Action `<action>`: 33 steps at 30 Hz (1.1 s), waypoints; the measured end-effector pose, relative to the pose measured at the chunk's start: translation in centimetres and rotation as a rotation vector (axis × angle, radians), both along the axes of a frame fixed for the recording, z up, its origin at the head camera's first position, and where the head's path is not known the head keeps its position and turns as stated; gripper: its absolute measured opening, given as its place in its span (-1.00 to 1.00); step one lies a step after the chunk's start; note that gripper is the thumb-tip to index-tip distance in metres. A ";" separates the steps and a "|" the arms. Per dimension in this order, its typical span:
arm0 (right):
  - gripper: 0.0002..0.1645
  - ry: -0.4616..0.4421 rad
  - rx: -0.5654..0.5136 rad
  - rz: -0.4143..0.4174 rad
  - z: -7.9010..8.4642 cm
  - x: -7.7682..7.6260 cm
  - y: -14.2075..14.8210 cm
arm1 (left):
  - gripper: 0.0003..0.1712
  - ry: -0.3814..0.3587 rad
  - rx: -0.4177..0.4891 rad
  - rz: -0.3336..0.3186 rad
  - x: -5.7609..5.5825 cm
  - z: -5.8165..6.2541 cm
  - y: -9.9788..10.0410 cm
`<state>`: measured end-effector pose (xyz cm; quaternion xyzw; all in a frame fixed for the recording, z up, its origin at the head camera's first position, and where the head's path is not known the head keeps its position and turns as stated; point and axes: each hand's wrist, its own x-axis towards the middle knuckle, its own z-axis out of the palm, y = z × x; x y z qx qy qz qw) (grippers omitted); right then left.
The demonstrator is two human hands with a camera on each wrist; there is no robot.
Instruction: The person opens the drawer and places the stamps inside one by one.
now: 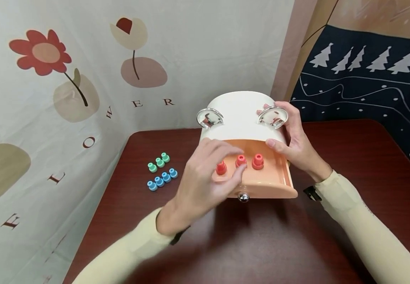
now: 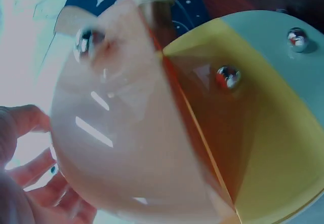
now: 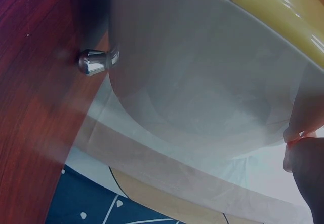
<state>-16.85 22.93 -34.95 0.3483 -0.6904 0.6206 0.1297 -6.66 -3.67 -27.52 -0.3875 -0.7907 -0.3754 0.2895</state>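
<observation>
A white rounded drawer box [image 1: 238, 108] with mirrored, ear-like loops stands on the table. Its peach drawer [image 1: 269, 189] is pulled out and has a silver knob [image 1: 243, 197]. Three small red pegs with hollow tops stand in the drawer: a left peg [image 1: 220, 169], a middle peg [image 1: 241, 160] and a right peg [image 1: 258, 161]. My left hand [image 1: 206, 173] reaches over the drawer, thumb and forefinger curled round the middle peg. Its fingertips are hidden by the drawer front in the left wrist view. My right hand [image 1: 295, 138] grips the box's right side, thumb on the front rim.
Left of the box, three green pegs [image 1: 160, 162] stand in a row. Several blue pegs [image 1: 166, 177] line up in front of them. Below the open drawer are a yellow front [image 2: 273, 127] and a pale green front [image 2: 283, 46], each with a knob. Printed cloths hang behind the table.
</observation>
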 end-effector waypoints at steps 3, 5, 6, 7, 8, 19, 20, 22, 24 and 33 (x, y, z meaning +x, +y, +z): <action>0.04 -0.016 0.006 -0.012 0.1 0.1 -0.1 | -0.74 0.095 0.060 0.010 1.5 -0.8 -0.1; 0.04 -0.021 0.017 -0.010 0.0 0.2 -0.1 | -0.74 0.120 0.085 0.020 2.3 -1.2 -0.2; 0.04 -0.025 0.014 -0.004 0.0 0.2 -0.2 | -0.74 0.124 0.093 0.026 2.6 -1.5 -0.2; 0.05 -0.027 0.011 0.000 -0.1 0.2 -0.2 | -0.74 0.127 0.096 0.034 2.9 -1.7 -0.3; 0.05 -0.029 0.012 0.002 -0.1 0.2 -0.3 | -0.74 0.128 0.097 0.040 3.2 -2.0 -0.4; 0.04 -0.022 -0.008 -0.007 -0.5 0.3 -0.4 | -0.80 0.096 0.103 0.036 5.9 -4.3 -0.6; 0.04 -0.022 -0.006 -0.013 -0.5 0.3 -0.4 | -0.79 0.085 0.108 0.041 6.0 -4.6 -0.6; 0.04 -0.026 -0.007 -0.019 -0.4 0.3 -0.2 | -0.76 0.065 0.120 0.057 6.4 -5.2 -0.5; 0.04 -0.024 -0.017 -0.008 -0.3 0.2 -0.1 | -0.72 0.036 0.139 0.077 6.6 -5.9 -0.3; 0.06 0.004 -0.037 0.026 -0.2 0.0 -0.3 | -0.64 -0.118 0.243 0.075 6.7 -7.9 0.7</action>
